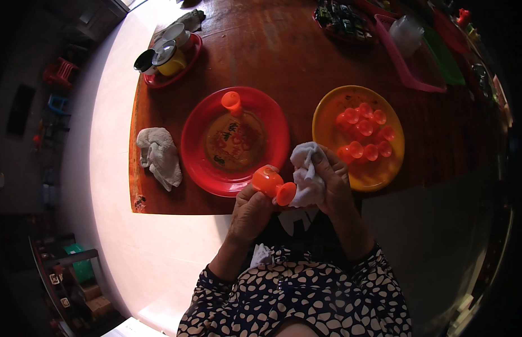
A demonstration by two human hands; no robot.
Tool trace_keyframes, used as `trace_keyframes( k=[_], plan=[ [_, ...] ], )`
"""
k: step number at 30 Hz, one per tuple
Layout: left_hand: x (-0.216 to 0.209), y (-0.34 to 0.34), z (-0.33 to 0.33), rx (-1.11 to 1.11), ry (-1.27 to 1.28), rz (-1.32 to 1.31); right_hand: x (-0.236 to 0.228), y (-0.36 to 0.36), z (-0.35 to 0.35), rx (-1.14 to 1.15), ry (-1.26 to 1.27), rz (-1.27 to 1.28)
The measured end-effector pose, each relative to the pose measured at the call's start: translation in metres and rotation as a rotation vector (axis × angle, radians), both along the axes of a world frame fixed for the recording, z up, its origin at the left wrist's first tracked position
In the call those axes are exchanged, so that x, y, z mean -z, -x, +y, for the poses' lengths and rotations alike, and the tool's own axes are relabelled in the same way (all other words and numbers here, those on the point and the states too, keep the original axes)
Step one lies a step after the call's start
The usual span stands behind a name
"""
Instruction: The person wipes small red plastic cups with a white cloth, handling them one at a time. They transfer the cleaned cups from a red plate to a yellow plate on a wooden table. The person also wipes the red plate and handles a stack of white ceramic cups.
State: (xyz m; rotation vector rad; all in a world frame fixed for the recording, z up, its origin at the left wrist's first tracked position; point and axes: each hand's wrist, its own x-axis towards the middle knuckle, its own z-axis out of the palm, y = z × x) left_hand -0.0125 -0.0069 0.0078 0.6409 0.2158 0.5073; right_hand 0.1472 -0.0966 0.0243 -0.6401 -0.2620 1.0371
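Note:
Between the thumb and fingers of my left hand (251,214) is an orange goblet-shaped cup (267,180), its rounded body tilted and its flared end toward my right. A bunched white cloth (307,174) is gripped in my right hand (335,188), close beside the flared end; whether they touch I cannot tell. Just beyond my left hand is a red plate (194,121) with another orange goblet-shaped cup (232,104) near its far rim. Several more orange cups (365,128) sit together on a yellow plate (323,106) beyond my right hand.
A crumpled whitish towel (160,157) lies left of the red plate. Mugs (170,62) stand on a red tray (194,56) at the far left. Dark packets (341,21) and a pink basket (410,78) occupy the far right. The wooden table's (261,50) near edge is by my wrists.

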Motion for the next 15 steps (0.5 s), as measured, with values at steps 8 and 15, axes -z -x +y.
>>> trace_keyframes(
  k=[8,15],
  plan=[
    [0.008,-0.008,-0.002,-0.012,0.33,-0.112,-0.001,0.009,0.0,-0.015,0.016,-0.865],
    [0.007,-0.016,-0.005,-0.038,0.537,-0.077,0.006,0.034,0.01,0.403,0.191,-1.414]
  ],
)
